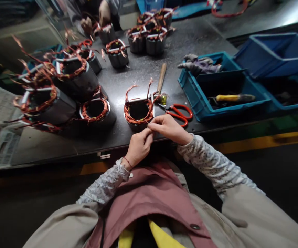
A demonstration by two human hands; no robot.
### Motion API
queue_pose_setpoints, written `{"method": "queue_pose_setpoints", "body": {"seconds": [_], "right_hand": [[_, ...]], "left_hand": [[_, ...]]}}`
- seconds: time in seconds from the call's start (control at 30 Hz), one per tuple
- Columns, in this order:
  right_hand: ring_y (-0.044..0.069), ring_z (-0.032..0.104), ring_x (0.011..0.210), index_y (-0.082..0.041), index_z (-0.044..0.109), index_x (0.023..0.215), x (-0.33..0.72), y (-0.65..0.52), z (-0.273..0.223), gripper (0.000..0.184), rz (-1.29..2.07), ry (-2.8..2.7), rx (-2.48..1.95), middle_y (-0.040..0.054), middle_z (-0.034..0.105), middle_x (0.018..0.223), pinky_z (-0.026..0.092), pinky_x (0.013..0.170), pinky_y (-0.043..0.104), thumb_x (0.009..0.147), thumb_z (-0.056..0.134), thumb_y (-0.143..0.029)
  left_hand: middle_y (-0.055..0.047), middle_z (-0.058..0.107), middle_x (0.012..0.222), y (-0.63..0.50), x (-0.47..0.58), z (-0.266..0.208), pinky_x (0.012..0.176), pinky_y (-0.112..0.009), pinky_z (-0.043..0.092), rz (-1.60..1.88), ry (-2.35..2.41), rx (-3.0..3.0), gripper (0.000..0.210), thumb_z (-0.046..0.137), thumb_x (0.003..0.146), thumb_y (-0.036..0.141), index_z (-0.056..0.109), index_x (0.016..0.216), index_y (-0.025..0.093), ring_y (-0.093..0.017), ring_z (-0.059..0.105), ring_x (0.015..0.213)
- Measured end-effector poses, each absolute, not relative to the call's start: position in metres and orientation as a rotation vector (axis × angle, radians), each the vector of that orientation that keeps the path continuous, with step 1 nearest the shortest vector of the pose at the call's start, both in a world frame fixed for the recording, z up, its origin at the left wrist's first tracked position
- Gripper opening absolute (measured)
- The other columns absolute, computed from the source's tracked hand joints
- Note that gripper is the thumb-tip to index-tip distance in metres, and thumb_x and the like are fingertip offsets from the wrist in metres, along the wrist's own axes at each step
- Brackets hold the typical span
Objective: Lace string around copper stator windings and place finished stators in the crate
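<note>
A motor stator [136,121] with copper-coloured windings stands upright at the table's front edge, its loose wire ends sticking up. My left hand [139,144] is closed just in front of its lower right rim. Touching or almost touching it, my right hand [167,128] pinches a thin strand at the winding's edge; whether this is wire or cord I cannot make out. What the left fingers hold is hidden. Red-handled scissors [181,113] lie right of the stator, beyond my right hand. Behind them is a hammer [161,77] with a wooden handle.
Several stators [73,77] are stacked at the left, with more [155,41] farther back. Blue bins [231,112] stand at the right, holding gloves [203,64] and a yellow-handled tool [234,98]. Across the table, another person's hands [104,13] touch a stator.
</note>
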State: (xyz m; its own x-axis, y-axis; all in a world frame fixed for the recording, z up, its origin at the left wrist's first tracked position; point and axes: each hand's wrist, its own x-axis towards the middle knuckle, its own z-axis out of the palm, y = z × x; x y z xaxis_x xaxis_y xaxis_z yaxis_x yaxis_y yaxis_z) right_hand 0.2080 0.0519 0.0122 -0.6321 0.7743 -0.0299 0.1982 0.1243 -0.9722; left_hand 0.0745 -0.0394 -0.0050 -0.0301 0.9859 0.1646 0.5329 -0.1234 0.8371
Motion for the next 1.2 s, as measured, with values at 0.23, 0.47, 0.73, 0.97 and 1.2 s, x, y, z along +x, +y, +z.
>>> {"method": "queue_pose_setpoints", "body": {"seconds": [0.23, 0.47, 0.73, 0.97, 1.2], "right_hand": [[0.009, 0.058, 0.054, -0.014, 0.063, 0.077, 0.203, 0.035, 0.005, 0.03, 1.775, -1.403, -1.084, 0.0041, 0.07, 0.068, 0.047, 0.051, 0.021, 0.069, 0.073, -0.041], [-0.001, 0.032, 0.036, -0.016, 0.056, 0.076, 0.187, 0.021, 0.0, 0.041, 2.073, -0.903, -0.966, -0.0091, 0.053, 0.053, 0.021, 0.033, 0.012, 0.058, 0.083, -0.04], [-0.001, 0.026, 0.037, -0.016, 0.055, 0.075, 0.187, 0.02, 0.001, 0.037, 2.128, -0.88, -0.921, -0.0087, 0.053, 0.056, 0.012, 0.033, 0.013, 0.061, 0.081, -0.039], [0.002, 0.028, 0.036, -0.017, 0.055, 0.075, 0.193, 0.031, -0.001, 0.025, 1.943, -1.085, -0.941, -0.0094, 0.047, 0.049, 0.02, 0.034, 0.016, 0.072, 0.07, -0.038], [0.012, 0.063, 0.064, -0.017, 0.065, 0.086, 0.208, 0.022, -0.006, 0.009, 0.568, -1.971, -0.782, 0.0025, 0.071, 0.076, 0.048, 0.062, 0.022, 0.087, 0.056, -0.016]], "left_hand": [[0.001, 0.066, 0.075, -0.069, 0.076, -0.008, 0.055, -0.021, 0.045, 1.222, 1.524, 1.643, 0.016, 0.043, 0.091, 0.019, 0.059, 0.095, 0.022, -0.01, 0.057, 0.054], [-0.003, 0.067, 0.091, -0.063, 0.056, -0.023, 0.062, -0.021, 0.05, 1.326, 1.569, 1.673, 0.013, 0.051, 0.092, 0.022, 0.061, 0.101, 0.021, -0.01, 0.06, 0.064], [-0.005, 0.068, 0.085, -0.015, 0.031, -0.022, 0.072, -0.022, 0.05, 1.402, 1.336, 2.26, 0.016, 0.054, 0.092, 0.021, 0.069, 0.086, 0.019, -0.011, 0.064, 0.078], [-0.009, 0.067, 0.101, -0.02, 0.033, 0.0, 0.078, -0.024, 0.051, 1.34, 1.27, 2.296, 0.01, 0.055, 0.088, 0.012, 0.063, 0.085, 0.017, -0.014, 0.064, 0.091], [-0.001, 0.071, 0.076, 0.002, 0.044, 0.02, 0.064, -0.02, 0.052, 1.139, 1.451, 1.933, 0.008, 0.055, 0.083, 0.013, 0.062, 0.081, 0.016, -0.011, 0.067, 0.068]]}}
